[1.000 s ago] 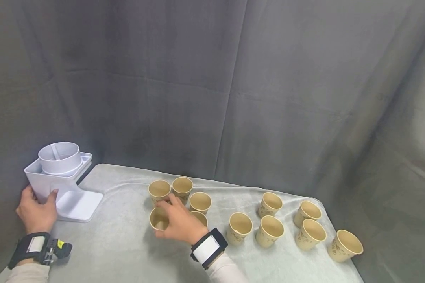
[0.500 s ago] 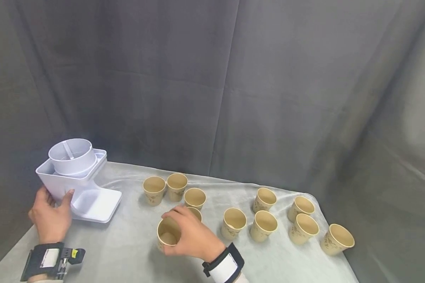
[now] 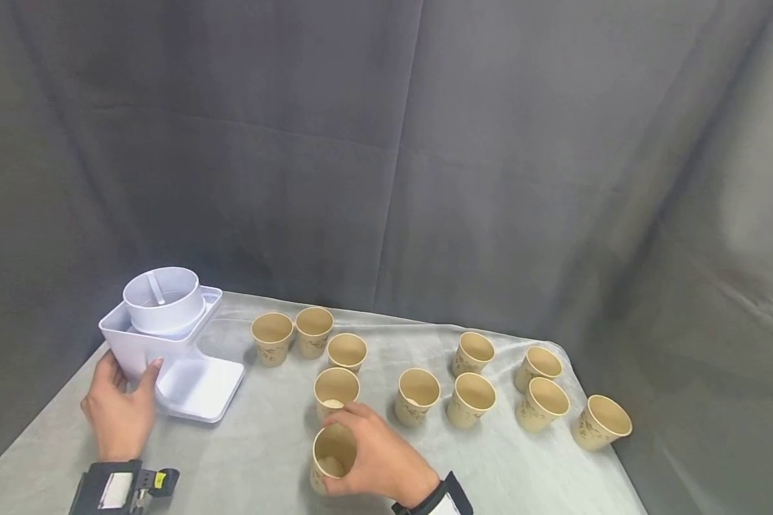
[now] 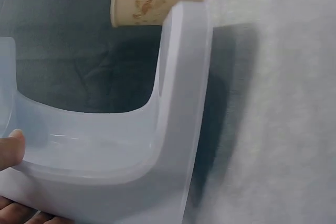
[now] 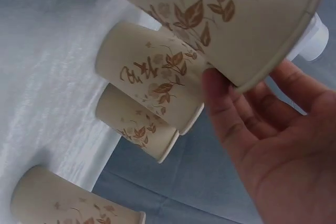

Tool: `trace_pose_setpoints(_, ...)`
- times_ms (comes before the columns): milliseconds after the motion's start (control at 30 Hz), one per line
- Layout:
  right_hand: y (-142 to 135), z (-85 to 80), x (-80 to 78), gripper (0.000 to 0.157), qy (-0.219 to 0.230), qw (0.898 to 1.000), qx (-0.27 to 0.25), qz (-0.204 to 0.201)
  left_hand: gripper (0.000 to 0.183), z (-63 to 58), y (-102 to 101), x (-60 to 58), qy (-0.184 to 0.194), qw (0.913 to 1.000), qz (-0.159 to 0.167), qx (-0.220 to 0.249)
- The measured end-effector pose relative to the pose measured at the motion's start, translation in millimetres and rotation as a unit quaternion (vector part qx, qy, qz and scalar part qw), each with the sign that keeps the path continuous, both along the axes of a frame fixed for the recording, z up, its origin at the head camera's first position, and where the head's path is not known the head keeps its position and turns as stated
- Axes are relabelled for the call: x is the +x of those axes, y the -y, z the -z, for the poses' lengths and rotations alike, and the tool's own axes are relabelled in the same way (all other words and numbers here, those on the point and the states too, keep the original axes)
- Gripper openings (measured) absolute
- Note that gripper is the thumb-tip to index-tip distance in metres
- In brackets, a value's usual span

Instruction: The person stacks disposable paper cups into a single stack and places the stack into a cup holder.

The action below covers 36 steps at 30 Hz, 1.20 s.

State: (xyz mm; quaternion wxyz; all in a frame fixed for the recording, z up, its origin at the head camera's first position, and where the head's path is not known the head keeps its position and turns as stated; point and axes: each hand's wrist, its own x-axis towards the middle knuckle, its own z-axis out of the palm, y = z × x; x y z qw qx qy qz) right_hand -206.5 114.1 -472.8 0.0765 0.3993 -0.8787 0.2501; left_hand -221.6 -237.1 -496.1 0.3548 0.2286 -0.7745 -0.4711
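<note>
My left hand (image 3: 121, 409) grips the side of a white plastic dispenser-like stand (image 3: 196, 390), with a round open cup part on top and a flat foot at its right. The thumb lies on its near side in the left wrist view. My right hand (image 3: 386, 454) pinches the rim of a beige paper cup (image 3: 320, 468) between thumb and fingers, near the front of the table. Something pale lies at this cup's bottom. Brown leaf prints cover the held cup (image 5: 236, 19) in the right wrist view. Just behind it stands another paper cup (image 3: 336, 390) with pale contents.
Further paper cups, such as the back left one (image 3: 273, 340), stand upright in a loose group. To the right, several more, including one with pale contents (image 3: 417, 400), reach the cup at the right edge (image 3: 599, 425). A grey curtain (image 3: 386, 157) hangs behind the cloth-covered table.
My right hand has drawn its cup towards me and rightward, out from the left group. The white stand has come rightward, nearer the cups, with my left hand. The head view has shifted slightly.
</note>
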Motion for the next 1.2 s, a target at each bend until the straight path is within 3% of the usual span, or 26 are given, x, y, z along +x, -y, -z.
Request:
trace_pose_setpoints(233, 2, 7.5, 4.4, 0.064, 0.011, 1.000, 0.003, -0.007, 0.058, 14.7, -5, 3.7, -0.020, 0.9998, -0.004, 0.004)
trace_pose_setpoints(433, 2, 14.3, 5.3, 0.070, 0.029, 0.999, -0.003, -0.015, 0.059, 17.5, -5, 3.8, -0.034, 0.9994, 0.003, 0.003)
trace_pose_setpoints(667, 2, 18.4, 7.2, 0.075, 0.041, 0.999, -0.015, -0.013, 0.088, 7.6, -8, 15.8, 0.014, 0.9994, 0.030, -0.009)
trace_pose_setpoints(733, 1, 17.9, 8.9, 0.079, 0.042, 0.999, -0.009, -0.009, 0.093, 3.0, -9, 23.9, -0.017, 0.9995, 0.022, -0.019)
trace_pose_setpoints(800, -1, 15.7, 10.8, 0.082, 0.048, 0.999, -0.009, -0.004, 0.092, -1.0, -11, 33.1, -0.076, 0.9964, 0.009, -0.038)
trace_pose_setpoints(867, -4, 11.2, 12.6, 0.085, 0.061, 0.998, -0.014, 0.006, 0.085, -4.4, -14, 42.3, -0.147, 0.9873, 0.004, -0.060)
trace_pose_setpoints(967, -11, 0.6, 13.1, 0.079, 0.074, 0.996, -0.031, 0.025, 0.069, -11.3, -27, 56.5, -0.233, 0.9701, 0.029, -0.061)
trace_pose_setpoints(1100, -20, -16.0, 4.7, 0.063, 0.042, 0.996, -0.047, 0.055, 0.057, -23.0, -59, 72.0, -0.317, 0.9371, 0.142, -0.034)
trace_pose_setpoints(1200, -24, -28.0, -8.1, 0.060, 0.006, 0.997, -0.043, 0.068, 0.062, -23.7, -86, 77.4, -0.306, 0.9150, 0.256, -0.060)
